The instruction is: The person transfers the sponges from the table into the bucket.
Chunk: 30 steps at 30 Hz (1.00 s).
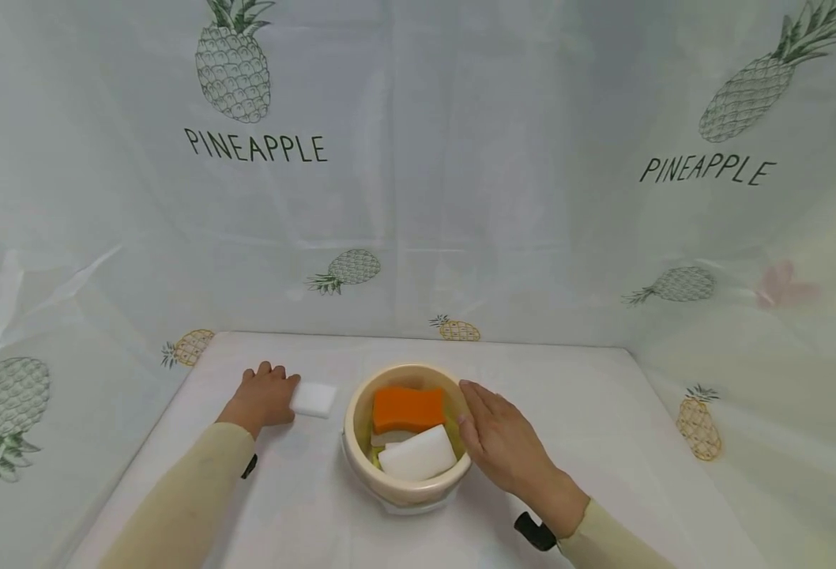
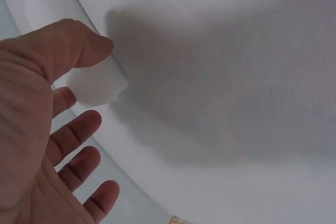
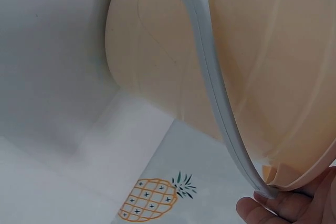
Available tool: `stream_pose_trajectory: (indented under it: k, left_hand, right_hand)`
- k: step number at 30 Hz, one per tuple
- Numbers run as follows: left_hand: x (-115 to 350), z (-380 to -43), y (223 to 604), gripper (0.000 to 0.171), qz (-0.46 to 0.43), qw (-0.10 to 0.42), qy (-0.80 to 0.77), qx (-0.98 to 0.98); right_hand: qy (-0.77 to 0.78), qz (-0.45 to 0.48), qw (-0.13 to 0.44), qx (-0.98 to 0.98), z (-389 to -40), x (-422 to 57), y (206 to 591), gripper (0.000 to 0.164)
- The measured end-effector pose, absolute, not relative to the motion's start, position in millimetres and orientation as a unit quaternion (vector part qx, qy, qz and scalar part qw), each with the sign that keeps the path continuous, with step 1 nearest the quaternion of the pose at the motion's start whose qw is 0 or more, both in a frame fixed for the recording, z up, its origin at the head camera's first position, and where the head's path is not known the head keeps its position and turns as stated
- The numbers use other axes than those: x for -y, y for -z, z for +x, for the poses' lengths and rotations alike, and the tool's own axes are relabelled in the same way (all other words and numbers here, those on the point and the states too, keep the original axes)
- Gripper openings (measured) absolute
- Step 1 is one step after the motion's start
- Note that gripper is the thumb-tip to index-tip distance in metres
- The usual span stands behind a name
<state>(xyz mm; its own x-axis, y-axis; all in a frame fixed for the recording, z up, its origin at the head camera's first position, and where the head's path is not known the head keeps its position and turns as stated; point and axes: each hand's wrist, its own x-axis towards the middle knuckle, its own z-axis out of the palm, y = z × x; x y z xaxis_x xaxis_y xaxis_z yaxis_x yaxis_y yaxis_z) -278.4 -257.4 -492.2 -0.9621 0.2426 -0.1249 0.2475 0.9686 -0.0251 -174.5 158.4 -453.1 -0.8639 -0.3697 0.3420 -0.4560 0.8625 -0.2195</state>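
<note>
My left hand (image 1: 265,397) pinches a white sponge block (image 1: 314,400) at the table's left side. In the left wrist view the thumb and index finger (image 2: 64,98) are on the block (image 2: 95,83), and the other fingers stand apart from it. To the right of that stands a cream bucket (image 1: 355,454) with a pale grey handle (image 3: 215,87) hanging down its side. Inside lie an orange sponge (image 1: 408,408) and a white sponge block (image 1: 418,455), with another pale piece partly hidden. My right hand (image 1: 503,438) rests against the bucket's right rim, fingers extended.
A white cloth covers the table (image 1: 574,387). Around it hangs a pale curtain (image 1: 475,197) printed with pineapples, close behind the table's back edge. A black strap (image 1: 535,531) is on the right wrist.
</note>
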Motion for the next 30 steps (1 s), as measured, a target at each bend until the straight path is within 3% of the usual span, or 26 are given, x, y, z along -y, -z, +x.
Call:
stream_pose_trajectory:
  k: [5, 15, 25, 30]
  left_hand:
    - [259, -278, 491, 0.066, 0.104, 0.047, 0.015, -0.993]
    - [260, -270, 474, 0.07, 0.083, -0.038, -0.03, -0.995]
    - [242, -251, 455, 0.055, 0.095, -0.221, -0.055, -0.969]
    - [225, -243, 440, 0.056, 0.117, -0.265, -0.073, -0.954]
  right_hand:
    - [-0.144, 0.224, 0.144, 0.953, -175, -156, 453, 0.055]
    - [-0.138, 0.226, 0.149, 0.953, -175, -158, 452, 0.055]
    - [-0.144, 0.225, 0.151, 0.952, -175, -156, 453, 0.055]
    - [-0.144, 0.222, 0.152, 0.952, -174, -156, 453, 0.055]
